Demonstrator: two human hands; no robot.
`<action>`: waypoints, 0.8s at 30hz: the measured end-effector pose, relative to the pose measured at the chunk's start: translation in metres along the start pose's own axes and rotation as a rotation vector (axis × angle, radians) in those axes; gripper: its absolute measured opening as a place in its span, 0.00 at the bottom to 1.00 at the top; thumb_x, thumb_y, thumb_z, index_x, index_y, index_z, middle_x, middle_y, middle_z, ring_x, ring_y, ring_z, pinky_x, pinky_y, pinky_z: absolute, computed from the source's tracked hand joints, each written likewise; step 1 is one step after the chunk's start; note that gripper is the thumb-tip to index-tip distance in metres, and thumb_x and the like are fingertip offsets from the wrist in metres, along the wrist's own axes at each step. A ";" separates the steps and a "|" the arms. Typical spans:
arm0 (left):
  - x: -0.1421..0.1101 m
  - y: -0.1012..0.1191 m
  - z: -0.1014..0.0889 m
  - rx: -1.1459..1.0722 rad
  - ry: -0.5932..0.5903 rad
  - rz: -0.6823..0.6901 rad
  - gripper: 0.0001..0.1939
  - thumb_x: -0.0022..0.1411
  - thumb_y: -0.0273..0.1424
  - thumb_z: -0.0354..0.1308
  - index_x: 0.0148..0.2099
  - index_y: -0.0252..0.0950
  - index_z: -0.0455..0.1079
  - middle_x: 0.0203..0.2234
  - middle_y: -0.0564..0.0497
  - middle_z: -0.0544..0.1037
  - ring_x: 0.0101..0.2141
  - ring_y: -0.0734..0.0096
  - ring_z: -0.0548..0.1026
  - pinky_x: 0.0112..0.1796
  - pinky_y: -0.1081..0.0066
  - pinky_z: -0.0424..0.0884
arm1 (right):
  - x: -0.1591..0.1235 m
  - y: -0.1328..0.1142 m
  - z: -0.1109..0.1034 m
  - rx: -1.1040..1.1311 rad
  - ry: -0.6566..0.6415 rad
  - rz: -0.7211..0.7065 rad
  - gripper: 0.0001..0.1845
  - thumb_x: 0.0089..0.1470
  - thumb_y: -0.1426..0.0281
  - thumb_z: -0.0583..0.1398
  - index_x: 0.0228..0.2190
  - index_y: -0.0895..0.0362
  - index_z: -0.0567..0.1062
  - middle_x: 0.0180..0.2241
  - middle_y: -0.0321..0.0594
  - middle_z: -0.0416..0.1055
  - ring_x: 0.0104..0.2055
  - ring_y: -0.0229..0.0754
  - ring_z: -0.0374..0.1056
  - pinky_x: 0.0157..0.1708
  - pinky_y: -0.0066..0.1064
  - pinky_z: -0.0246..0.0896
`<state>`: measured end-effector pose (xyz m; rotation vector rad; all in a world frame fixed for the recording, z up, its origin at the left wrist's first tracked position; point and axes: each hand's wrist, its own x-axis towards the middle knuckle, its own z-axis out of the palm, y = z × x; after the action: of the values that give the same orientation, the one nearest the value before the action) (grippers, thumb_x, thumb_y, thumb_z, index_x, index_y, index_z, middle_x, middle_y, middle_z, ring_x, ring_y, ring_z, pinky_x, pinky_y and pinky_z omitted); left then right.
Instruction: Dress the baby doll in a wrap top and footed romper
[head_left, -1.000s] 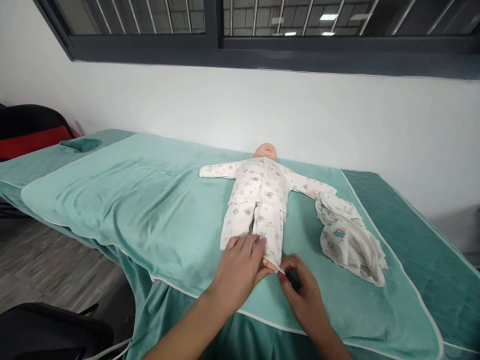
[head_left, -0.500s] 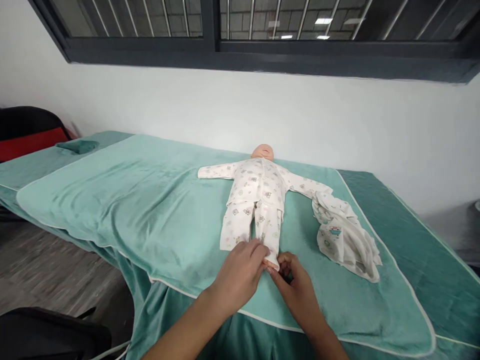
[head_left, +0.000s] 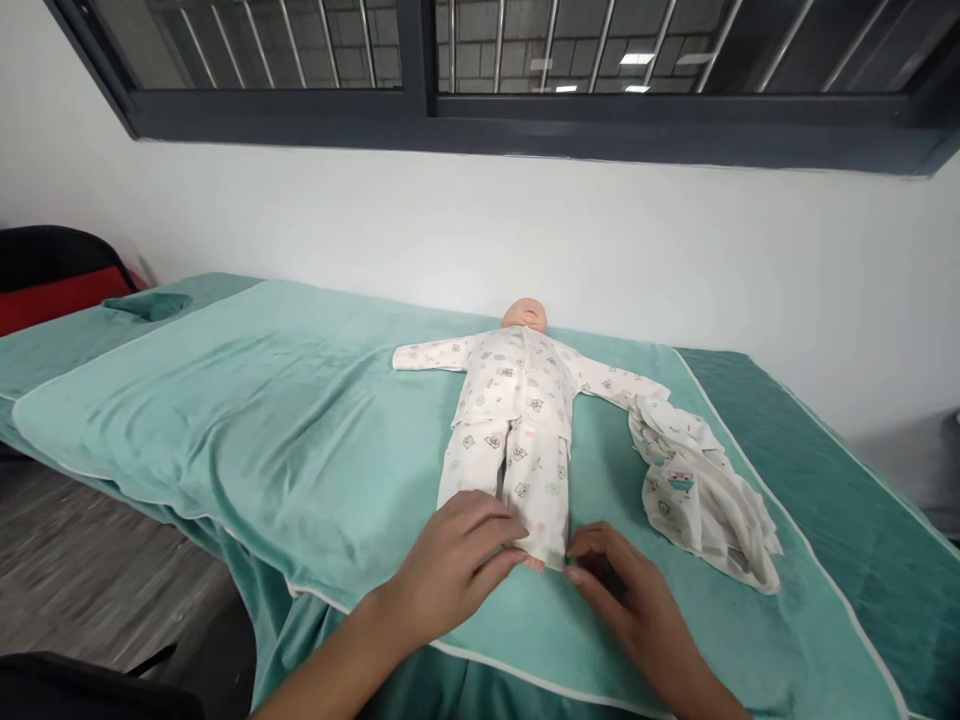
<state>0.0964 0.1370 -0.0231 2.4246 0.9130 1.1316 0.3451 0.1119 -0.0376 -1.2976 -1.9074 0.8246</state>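
A baby doll point(head_left: 525, 314) lies on its back on a teal towel point(head_left: 285, 430), dressed in a white printed top and trousers point(head_left: 517, 420). My left hand point(head_left: 450, 565) rests over the hem of the trouser leg nearest me, fingers closed around the cuff where a small foot shows. My right hand point(head_left: 637, 610) lies just right of that same hem, fingers curled with their tips at the cuff's edge. Whether it grips the cloth I cannot make out.
A crumpled white printed garment point(head_left: 697, 490) lies right of the doll. A small folded teal cloth point(head_left: 146, 304) sits at the far left. A black and red chair point(head_left: 52, 280) stands beyond the table's left end. White wall and window behind.
The view has tilted slightly. My right hand has drawn a little to the right of the trouser cuff, and the cuff now lies flatter over the foot.
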 end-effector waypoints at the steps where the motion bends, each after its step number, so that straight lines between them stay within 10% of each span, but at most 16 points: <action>1: 0.003 -0.005 -0.003 -0.038 0.035 -0.022 0.08 0.70 0.29 0.54 0.48 0.37 0.73 0.39 0.47 0.78 0.42 0.67 0.75 0.43 0.65 0.71 | 0.005 -0.001 -0.005 0.015 0.022 0.002 0.11 0.65 0.61 0.57 0.32 0.54 0.70 0.32 0.37 0.69 0.32 0.38 0.64 0.32 0.31 0.60; 10: 0.121 -0.084 -0.015 -0.195 0.341 -0.349 0.10 0.69 0.35 0.52 0.43 0.38 0.74 0.42 0.48 0.80 0.44 0.67 0.76 0.47 0.67 0.72 | 0.151 -0.014 -0.019 0.092 0.443 0.030 0.10 0.59 0.60 0.59 0.32 0.54 0.72 0.31 0.39 0.71 0.33 0.41 0.66 0.33 0.32 0.61; 16: 0.223 -0.147 0.004 -0.083 0.273 -0.495 0.12 0.66 0.30 0.53 0.47 0.34 0.75 0.47 0.44 0.79 0.48 0.61 0.76 0.53 0.61 0.69 | 0.279 0.007 -0.022 0.072 0.607 0.014 0.05 0.54 0.69 0.58 0.34 0.55 0.73 0.35 0.39 0.73 0.36 0.41 0.67 0.41 0.36 0.62; 24: 0.228 -0.167 0.016 -0.063 0.170 -0.396 0.16 0.69 0.29 0.48 0.50 0.39 0.76 0.51 0.48 0.76 0.54 0.62 0.72 0.58 0.60 0.65 | 0.289 0.025 -0.016 0.059 0.530 -0.047 0.08 0.56 0.71 0.56 0.34 0.54 0.77 0.41 0.42 0.73 0.42 0.43 0.67 0.44 0.36 0.63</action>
<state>0.1494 0.4129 0.0108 1.9982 1.3171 1.2008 0.2915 0.3946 0.0041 -1.2748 -1.4735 0.4476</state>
